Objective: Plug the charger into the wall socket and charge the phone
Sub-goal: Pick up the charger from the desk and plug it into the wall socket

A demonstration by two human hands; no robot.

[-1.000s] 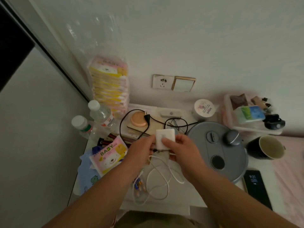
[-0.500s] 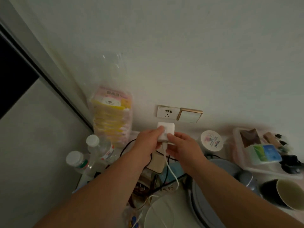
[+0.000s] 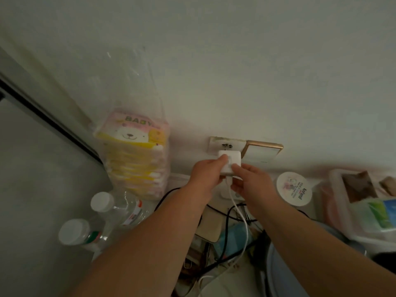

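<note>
At the wall socket, left hand and right hand pinch the charger, prongs hidden.

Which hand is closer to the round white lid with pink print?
The right hand. It holds the charger just left of the lid, while the left hand grips the charger's far side, farther away.

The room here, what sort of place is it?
Probably a bedroom or nursery corner at home: a cluttered bedside-style table against a plain wall, a stack of baby wipes, water bottles and a household wall socket.
</note>
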